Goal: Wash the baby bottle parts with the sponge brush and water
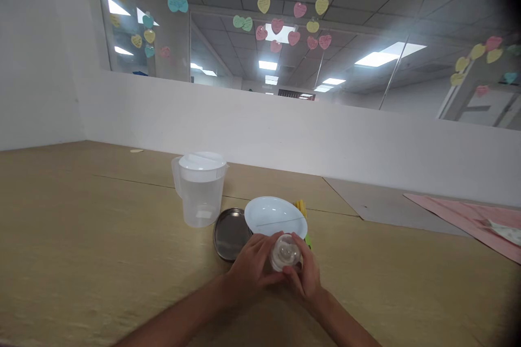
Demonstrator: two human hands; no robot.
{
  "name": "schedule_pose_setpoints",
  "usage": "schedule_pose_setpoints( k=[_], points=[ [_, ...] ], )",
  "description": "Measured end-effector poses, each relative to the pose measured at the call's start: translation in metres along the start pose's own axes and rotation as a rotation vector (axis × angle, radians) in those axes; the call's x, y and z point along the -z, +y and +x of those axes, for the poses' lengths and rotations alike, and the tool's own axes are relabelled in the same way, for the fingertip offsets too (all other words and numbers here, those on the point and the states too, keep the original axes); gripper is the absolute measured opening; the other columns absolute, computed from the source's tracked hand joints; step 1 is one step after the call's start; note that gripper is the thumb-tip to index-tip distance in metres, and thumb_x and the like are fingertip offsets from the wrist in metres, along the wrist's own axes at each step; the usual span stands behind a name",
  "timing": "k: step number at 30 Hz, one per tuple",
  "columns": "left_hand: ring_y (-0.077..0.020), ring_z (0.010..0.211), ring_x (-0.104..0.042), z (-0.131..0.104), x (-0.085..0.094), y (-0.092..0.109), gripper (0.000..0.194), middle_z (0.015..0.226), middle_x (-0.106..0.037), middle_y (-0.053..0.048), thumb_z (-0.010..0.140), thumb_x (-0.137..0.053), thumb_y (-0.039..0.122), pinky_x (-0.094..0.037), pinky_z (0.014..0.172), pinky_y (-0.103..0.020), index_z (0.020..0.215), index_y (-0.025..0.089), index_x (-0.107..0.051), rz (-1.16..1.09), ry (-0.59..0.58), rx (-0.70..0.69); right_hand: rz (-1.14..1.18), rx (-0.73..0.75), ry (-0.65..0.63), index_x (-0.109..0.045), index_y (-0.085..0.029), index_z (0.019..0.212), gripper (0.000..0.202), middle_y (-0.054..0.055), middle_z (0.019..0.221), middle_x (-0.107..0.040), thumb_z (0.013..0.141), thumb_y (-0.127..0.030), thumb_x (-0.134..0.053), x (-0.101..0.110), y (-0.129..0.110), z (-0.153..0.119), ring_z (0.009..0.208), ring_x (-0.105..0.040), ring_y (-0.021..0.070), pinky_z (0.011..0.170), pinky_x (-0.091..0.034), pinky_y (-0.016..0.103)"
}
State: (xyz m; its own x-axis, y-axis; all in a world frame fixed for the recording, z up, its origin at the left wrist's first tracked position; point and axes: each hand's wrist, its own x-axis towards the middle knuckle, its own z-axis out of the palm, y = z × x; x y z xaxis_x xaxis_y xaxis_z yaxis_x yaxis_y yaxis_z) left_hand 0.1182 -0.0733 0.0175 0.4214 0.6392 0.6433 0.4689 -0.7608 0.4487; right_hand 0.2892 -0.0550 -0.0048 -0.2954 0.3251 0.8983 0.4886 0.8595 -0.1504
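Both my hands are wrapped around a small clear plastic container [285, 253] with a rounded bump at its centre; its exact kind is hard to make out. My left hand [254, 260] grips its left side. My right hand [308, 271] closes on the right side, with the thumb at the near edge. Just beyond the fingers lies a white oval bowl [274, 214], its near rim partly covered by my hands. It overlaps a dark metal dish [230, 234] on its left. Something yellow [301, 207] and something green [308, 242] poke out at the bowl's right side.
A translucent lidded pitcher [202, 195] stands behind the metal dish on the wooden table [101, 244]. To the right lie a grey mat [382, 209] and a pink cloth [459, 217]. A white wall [203, 119] with a window above borders the back.
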Motion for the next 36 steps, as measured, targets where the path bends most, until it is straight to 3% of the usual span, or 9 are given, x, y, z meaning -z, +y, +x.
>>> schedule_pose_setpoints(
  k=[3,13,19,23,25,29,32,36],
  points=[
    [-0.0219,0.098,-0.052,0.0,0.001,0.001,0.059,0.113,-0.055,-0.007,0.075,-0.053,0.049,-0.041,0.086,-0.036,0.125,0.023,-0.037,-0.053,-0.011,0.041,0.071,0.053,0.041,-0.03,-0.022,0.127,0.049,0.012,0.111,-0.055,0.083,-0.037,-0.043,-0.001,0.003,0.001,0.1,-0.056,0.0262,0.078,-0.049,0.042],
    [-0.0212,0.093,-0.052,0.0,-0.001,0.002,0.053,0.105,-0.058,-0.006,0.075,-0.053,0.048,-0.042,0.083,-0.035,0.12,0.022,-0.044,-0.071,-0.036,0.058,0.04,0.016,0.067,-0.03,-0.021,0.125,0.048,0.014,0.11,-0.054,0.082,-0.038,-0.044,0.003,0.003,0.004,0.101,-0.055,0.0268,0.077,-0.049,0.044],
    [-0.0218,0.095,-0.052,-0.001,0.001,0.003,0.053,0.105,-0.058,-0.007,0.075,-0.052,0.049,-0.043,0.084,-0.036,0.12,0.022,-0.043,0.008,-0.009,0.055,0.096,0.09,0.246,-0.031,-0.029,0.126,0.052,0.011,0.113,-0.051,0.079,-0.037,-0.051,0.009,0.003,0.002,0.099,-0.054,0.0279,0.077,-0.048,0.047],
    [-0.0213,0.095,-0.052,-0.001,0.001,0.001,0.053,0.103,-0.058,-0.008,0.077,-0.049,0.05,-0.044,0.083,-0.036,0.12,0.02,-0.043,0.011,-0.016,0.095,0.027,0.018,0.337,-0.032,-0.032,0.126,0.053,0.008,0.12,-0.045,0.078,-0.024,-0.053,0.012,0.003,0.014,0.108,-0.048,0.0262,0.084,-0.044,0.048],
    [-0.0214,0.096,-0.052,0.0,0.001,0.0,0.055,0.104,-0.058,-0.009,0.077,-0.048,0.051,-0.044,0.084,-0.036,0.12,0.018,-0.043,0.018,-0.031,0.111,-0.044,-0.115,0.269,-0.036,-0.029,0.124,0.049,0.009,0.122,-0.043,0.078,-0.021,-0.052,0.012,0.005,0.022,0.112,-0.045,0.0254,0.087,-0.042,0.047],
    [-0.0218,0.097,-0.051,0.001,0.002,0.001,0.056,0.102,-0.058,-0.009,0.077,-0.047,0.052,-0.044,0.083,-0.036,0.12,0.016,-0.043,0.039,-0.057,0.125,-0.077,-0.367,-0.017,-0.047,-0.025,0.117,0.037,0.009,0.121,-0.044,0.081,-0.027,-0.048,0.01,0.013,0.028,0.108,-0.047,0.0226,0.086,-0.045,0.04],
    [-0.0221,0.097,-0.052,0.001,0.003,0.003,0.056,0.102,-0.058,-0.009,0.077,-0.047,0.052,-0.044,0.084,-0.036,0.119,0.016,-0.044,0.041,-0.05,0.115,-0.018,-0.448,-0.229,-0.049,-0.028,0.117,0.037,0.007,0.124,-0.041,0.08,-0.025,-0.045,0.01,0.019,0.027,0.098,-0.053,0.0193,0.079,-0.049,0.035],
    [-0.0216,0.098,-0.051,0.001,0.003,0.003,0.056,0.107,-0.057,-0.01,0.077,-0.046,0.053,-0.042,0.086,-0.036,0.119,0.016,-0.044,0.039,-0.044,0.102,0.015,-0.482,-0.334,-0.046,-0.028,0.12,0.041,0.007,0.127,-0.038,0.08,-0.023,-0.044,0.012,0.021,0.027,0.098,-0.053,0.0187,0.083,-0.047,0.037]
  ],
)
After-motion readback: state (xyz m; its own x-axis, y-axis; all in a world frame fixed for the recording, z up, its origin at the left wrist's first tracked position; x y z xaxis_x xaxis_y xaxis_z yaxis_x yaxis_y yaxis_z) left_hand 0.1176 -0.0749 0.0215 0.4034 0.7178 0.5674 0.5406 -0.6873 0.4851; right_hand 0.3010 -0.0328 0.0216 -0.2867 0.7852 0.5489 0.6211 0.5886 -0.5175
